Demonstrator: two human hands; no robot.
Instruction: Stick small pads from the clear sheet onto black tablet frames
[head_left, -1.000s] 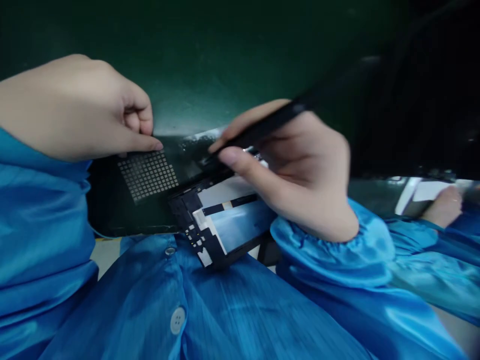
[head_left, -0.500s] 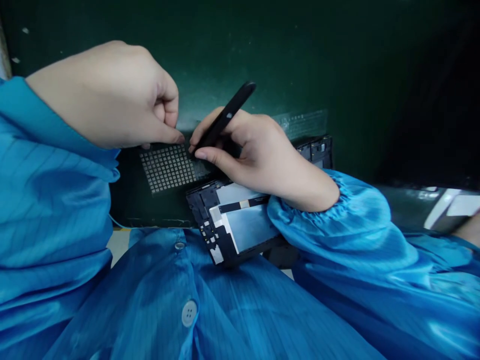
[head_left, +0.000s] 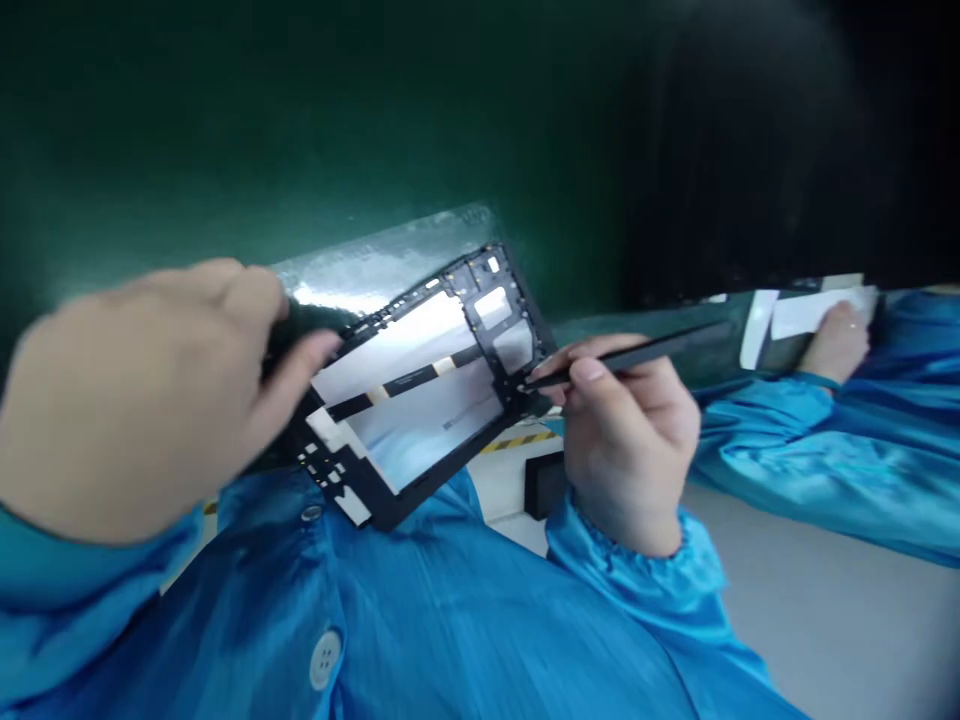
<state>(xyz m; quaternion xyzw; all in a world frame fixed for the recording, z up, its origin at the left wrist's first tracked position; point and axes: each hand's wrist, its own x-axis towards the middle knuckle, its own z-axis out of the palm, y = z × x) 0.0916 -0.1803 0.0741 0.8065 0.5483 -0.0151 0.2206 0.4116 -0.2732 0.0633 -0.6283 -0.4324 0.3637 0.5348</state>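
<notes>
A black tablet housing with silvery panels and a dark ribbon strip lies tilted at the table's front edge, partly over my lap. My right hand grips black tweezers, their tip at the housing's right corner. Whether a small piece sits in the tip is too fine to make out. My left hand is smeared by motion near the housing's left end. Its thumb stands apart from the curled fingers, the thumb tip close to the upper left edge, with nothing visible between them.
Behind the housing a clear plastic sheet lies on the dark green table mat. At right, a co-worker's hand rests by white strips. A black box-like object shows below the table edge.
My right hand with the tweezers has moved right, from the sheet of small square pads to the housing's corner. The view has shifted right; the pad sheet no longer shows. The left hand has lifted away.
</notes>
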